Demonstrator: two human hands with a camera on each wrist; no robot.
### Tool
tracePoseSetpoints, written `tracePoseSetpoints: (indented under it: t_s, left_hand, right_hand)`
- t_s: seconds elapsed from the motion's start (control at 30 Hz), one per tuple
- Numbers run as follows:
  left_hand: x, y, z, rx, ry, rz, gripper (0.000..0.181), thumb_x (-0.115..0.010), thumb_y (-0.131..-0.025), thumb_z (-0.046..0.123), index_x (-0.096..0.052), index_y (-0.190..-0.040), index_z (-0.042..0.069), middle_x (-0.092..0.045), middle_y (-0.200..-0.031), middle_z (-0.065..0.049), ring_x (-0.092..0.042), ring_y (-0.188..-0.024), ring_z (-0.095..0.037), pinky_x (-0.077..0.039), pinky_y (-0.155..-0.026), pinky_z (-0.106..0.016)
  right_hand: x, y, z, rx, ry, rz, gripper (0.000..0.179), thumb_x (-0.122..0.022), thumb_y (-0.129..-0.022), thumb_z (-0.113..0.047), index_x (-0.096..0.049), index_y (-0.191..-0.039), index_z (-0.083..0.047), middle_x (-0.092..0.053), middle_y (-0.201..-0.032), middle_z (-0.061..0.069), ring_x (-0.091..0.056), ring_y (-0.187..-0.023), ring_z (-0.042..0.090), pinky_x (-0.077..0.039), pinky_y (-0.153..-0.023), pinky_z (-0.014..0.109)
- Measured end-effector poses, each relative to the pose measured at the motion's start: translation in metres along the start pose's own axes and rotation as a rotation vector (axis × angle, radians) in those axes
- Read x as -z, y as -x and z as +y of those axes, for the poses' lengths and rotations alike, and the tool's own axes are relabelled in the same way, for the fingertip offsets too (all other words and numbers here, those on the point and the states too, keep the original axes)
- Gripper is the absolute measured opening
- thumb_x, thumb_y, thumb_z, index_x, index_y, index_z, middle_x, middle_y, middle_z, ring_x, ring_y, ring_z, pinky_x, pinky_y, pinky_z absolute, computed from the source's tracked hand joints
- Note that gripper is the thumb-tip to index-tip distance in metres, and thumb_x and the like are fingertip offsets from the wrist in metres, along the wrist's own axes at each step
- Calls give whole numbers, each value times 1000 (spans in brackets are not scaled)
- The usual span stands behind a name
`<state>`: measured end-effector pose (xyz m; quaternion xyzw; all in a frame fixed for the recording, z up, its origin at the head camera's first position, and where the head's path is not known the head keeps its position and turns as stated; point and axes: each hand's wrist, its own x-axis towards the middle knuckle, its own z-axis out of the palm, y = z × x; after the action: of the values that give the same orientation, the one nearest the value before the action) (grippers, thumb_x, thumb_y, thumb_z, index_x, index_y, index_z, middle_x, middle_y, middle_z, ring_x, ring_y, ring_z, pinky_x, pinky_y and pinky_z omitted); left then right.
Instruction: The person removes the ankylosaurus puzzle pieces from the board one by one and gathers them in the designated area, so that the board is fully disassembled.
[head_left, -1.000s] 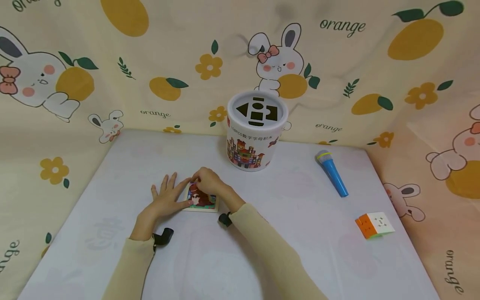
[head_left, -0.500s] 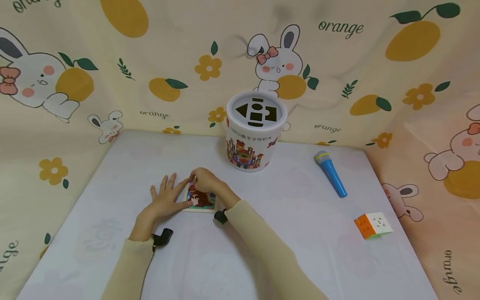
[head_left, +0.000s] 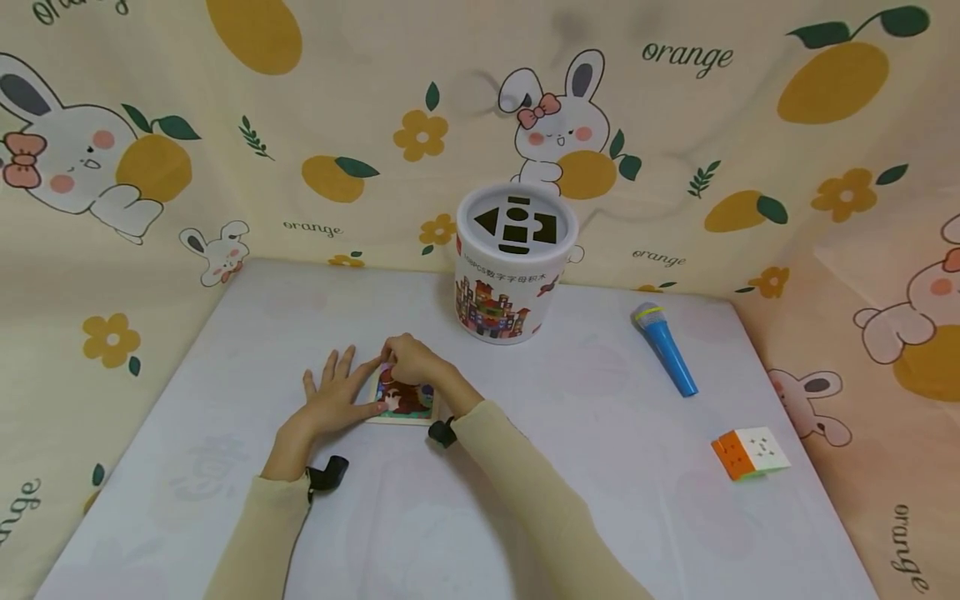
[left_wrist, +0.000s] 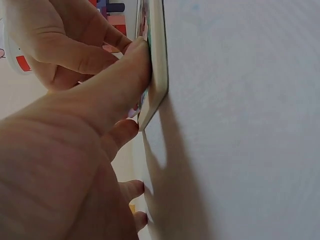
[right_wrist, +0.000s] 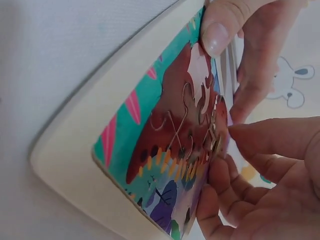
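A small wooden jigsaw puzzle [head_left: 408,402] lies on the table, its picture showing a red-brown animal on teal inside a pale wooden frame [right_wrist: 65,150]. My left hand [head_left: 330,404] is spread at its left side. The left thumb [left_wrist: 132,65] presses the puzzle's face near the edge, and the other fingers reach past the frame. Over the puzzle's upper part, my right hand [head_left: 414,362] has curled fingers. In the right wrist view, its thumb and fingers pinch a slightly raised brown puzzle piece [right_wrist: 221,112] at the far edge; the fingertips partly hide it.
Behind the hands stands a white bucket [head_left: 498,292] with shaped holes in its lid. Farther right lie a blue toy microphone [head_left: 667,350] and a puzzle cube [head_left: 750,452]. A patterned cloth [head_left: 360,100] rises along the table's back and sides.
My right wrist has shifted slightly left and its fingers stay at the puzzle's upper part. The left hand keeps its place, apart from a slight sway of the whole view.
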<state>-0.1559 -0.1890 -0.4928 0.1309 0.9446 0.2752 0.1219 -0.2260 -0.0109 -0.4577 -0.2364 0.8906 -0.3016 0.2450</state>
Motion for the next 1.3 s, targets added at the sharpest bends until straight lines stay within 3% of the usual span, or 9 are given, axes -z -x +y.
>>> tracePoseSetpoints:
  t_s: [0.2, 0.37, 0.53, 0.67, 1.03, 1.3]
  left_hand:
    - [0, 0, 2, 8, -27, -3, 79, -68, -92, 47, -35, -154, 13, -2, -161, -31, 7, -145, -55, 10, -99, -82]
    - [-1, 0, 1, 8, -20, 0, 79, -67, -92, 48, -34, -155, 16, -2, -162, -30, 7, -145, -55, 11, -99, -82]
    - [-1, 0, 1, 18, -35, -4, 79, -67, -92, 50, -34, -155, 15, -2, -162, -30, 7, -146, -54, 10, -100, -81]
    - [-2, 0, 1, 16, -29, -2, 79, -67, -91, 50, -34, -155, 15, -3, -162, -30, 7, -146, -55, 10, -100, -81]
    - [-1, 1, 2, 14, -17, -5, 80, -68, -92, 47, -33, -155, 14, -1, -162, -30, 8, -146, -54, 12, -101, -80]
    - [0, 2, 4, -4, -12, 3, 80, -68, -91, 48, -34, -155, 13, -2, -162, -31, 7, -146, -54, 11, -101, -80]
  right_hand:
    - [-2, 0, 3, -10, -79, 54, 26, -58, -88, 9, -62, -111, -2, -64, -110, 13, -59, -97, 22, -50, -84, 30]
    - [-7, -4, 6, -53, -154, 154, 22, -60, -86, 12, -66, -101, -3, -66, -101, 11, -61, -90, 22, -52, -76, 30]
    - [-7, -5, 16, 2, -308, 207, 17, -65, -84, 10, -68, -98, 1, -64, -88, 8, -57, -79, 16, -49, -67, 23]
    - [1, 0, 27, 39, -396, 189, 15, -68, -86, 6, -69, -101, 4, -63, -87, 7, -55, -78, 13, -47, -66, 20]
    - [33, 36, 63, -32, -381, 172, 14, -66, -86, 6, -69, -100, 8, -59, -75, 5, -52, -69, 15, -43, -60, 21]
    - [43, 60, 86, -40, -275, 196, 12, -71, -86, 1, -72, -97, 6, -65, -75, 5, -50, -69, 13, -42, -62, 22]
